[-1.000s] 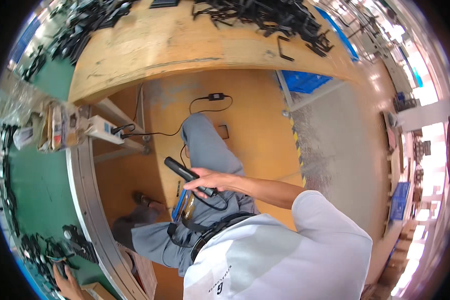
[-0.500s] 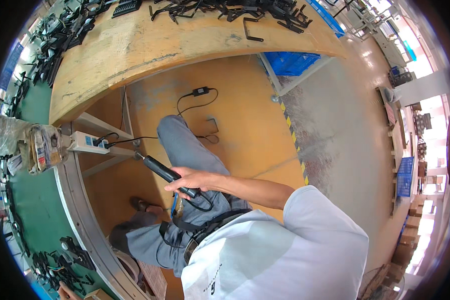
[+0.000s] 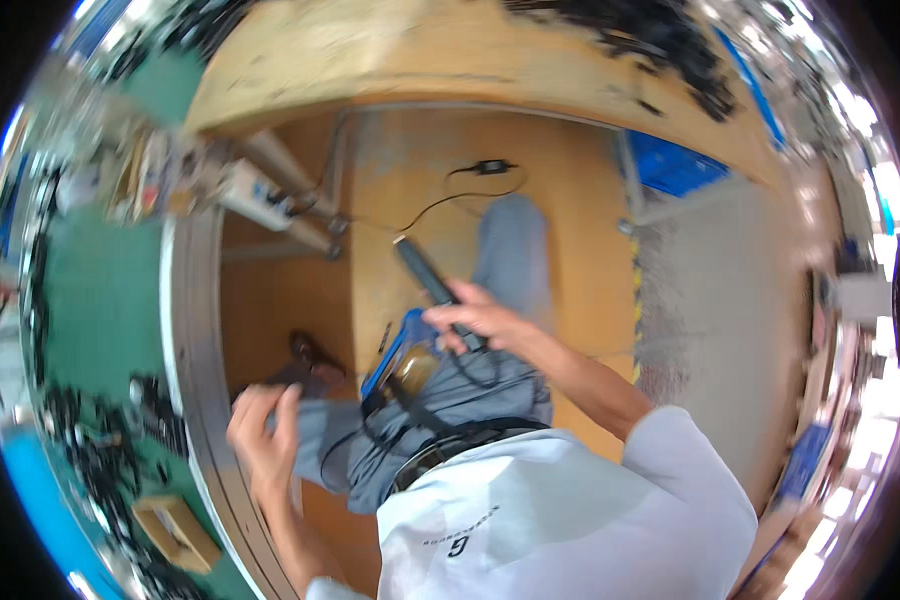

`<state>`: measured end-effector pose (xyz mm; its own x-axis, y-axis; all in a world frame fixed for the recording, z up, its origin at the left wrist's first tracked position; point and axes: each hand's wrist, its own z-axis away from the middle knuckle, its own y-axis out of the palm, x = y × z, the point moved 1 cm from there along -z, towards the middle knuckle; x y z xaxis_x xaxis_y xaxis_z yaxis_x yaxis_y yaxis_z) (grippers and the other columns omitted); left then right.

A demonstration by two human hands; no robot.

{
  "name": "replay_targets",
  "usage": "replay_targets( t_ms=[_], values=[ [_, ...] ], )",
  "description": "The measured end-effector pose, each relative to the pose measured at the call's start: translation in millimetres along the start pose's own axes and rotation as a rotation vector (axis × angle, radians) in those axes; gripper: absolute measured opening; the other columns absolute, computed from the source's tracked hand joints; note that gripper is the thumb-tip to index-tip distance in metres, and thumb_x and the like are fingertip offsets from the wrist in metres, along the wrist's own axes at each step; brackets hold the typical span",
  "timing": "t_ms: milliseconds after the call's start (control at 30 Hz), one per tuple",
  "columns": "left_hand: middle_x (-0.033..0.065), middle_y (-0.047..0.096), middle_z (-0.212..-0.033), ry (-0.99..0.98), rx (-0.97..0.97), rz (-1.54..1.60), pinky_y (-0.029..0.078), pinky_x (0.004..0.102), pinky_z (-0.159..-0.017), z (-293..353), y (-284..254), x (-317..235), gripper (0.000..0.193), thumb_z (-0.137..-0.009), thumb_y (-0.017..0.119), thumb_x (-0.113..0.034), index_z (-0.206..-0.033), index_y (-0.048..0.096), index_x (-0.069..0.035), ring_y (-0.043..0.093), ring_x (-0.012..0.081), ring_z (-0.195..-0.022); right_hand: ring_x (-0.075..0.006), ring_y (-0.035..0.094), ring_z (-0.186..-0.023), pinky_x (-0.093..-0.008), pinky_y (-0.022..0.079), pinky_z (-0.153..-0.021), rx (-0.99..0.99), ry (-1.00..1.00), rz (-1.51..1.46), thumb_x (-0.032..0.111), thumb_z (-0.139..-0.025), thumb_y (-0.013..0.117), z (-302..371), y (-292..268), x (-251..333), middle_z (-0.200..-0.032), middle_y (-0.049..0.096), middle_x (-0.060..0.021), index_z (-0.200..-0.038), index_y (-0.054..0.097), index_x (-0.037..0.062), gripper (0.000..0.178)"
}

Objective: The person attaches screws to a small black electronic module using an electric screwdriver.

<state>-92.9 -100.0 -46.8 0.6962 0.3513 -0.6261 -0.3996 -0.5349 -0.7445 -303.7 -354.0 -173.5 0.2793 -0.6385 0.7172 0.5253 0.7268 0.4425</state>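
Note:
My right hand is wrapped round a black, stick-shaped electric screwdriver with a cord at its rear end. Its front end points up and left over the floor. At the left, beside the metal table edge, my left hand is raised with its fingers curled in. It is blurred, and whatever it may hold cannot be made out. On my lap lies a blue-rimmed pouch with a yellowish middle.
A wooden table ahead carries a heap of black parts. On the green surface at left are more black parts and a small open box. A power strip hangs at the corner; a blue crate stands under the table.
My left hand has come up from the parts at the lower left to beside the table edge. The view has turned, and my right hand still holds the screwdriver.

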Motion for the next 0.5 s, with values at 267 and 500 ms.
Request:
replay_targets(
  t_ms=[267,500],
  values=[
    [0.0188,0.073,-0.087,-0.325,0.768,0.036,0.057,0.0408,-0.078,-3.9,133.1,159.9,0.023,-0.086,0.071,-0.022,-0.098,0.074,-0.002,0.073,0.0335,-0.084,-0.0105,0.054,-0.05,-0.027,0.047,-0.045,-0.094,0.057,-0.067,0.023,-0.094,0.073,0.3,-22.2,36.6,-0.07,0.056,-0.003,-0.097,0.049,0.0055,0.03],
    [0.0135,0.074,-0.082,-0.406,0.791,0.047,0.057,0.0361,-0.071,54.1,214.8,279.7,0.013,-0.083,0.069,-0.011,-0.089,0.075,-0.002,0.073,0.0222,-0.079,-0.0094,0.055,-0.051,-0.0266,0.047,-0.044,-0.082,0.245,0.015,0.025,-0.092,0.076,-30.8,-31.1,29.7,-0.072,0.054,-0.001,-0.099,0.047,0.0077,0.035]
  ],
)
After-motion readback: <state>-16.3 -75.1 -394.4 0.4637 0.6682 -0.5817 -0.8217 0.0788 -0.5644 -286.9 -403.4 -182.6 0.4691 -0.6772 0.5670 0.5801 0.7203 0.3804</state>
